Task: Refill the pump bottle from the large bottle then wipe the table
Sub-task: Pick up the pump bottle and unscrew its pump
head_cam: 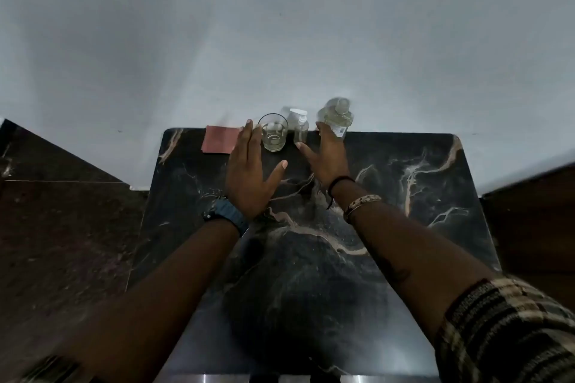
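Both hands reach out with grips wide and empty: left hand (249, 165) beside the glass (273, 134), right hand (326, 155) nearing the large bottle (337, 116). Pump bottle (300, 127) stands between, at the bench's (404, 211) far edge. Grasp the large bottle low and firmly, steadying the pump bottle before unscrewing.

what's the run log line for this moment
left hand open near glass | right hand open by large bottle | pump bottle untouched

The large bottle (335, 116) carries a white label with a barcode, its print too blurred to read
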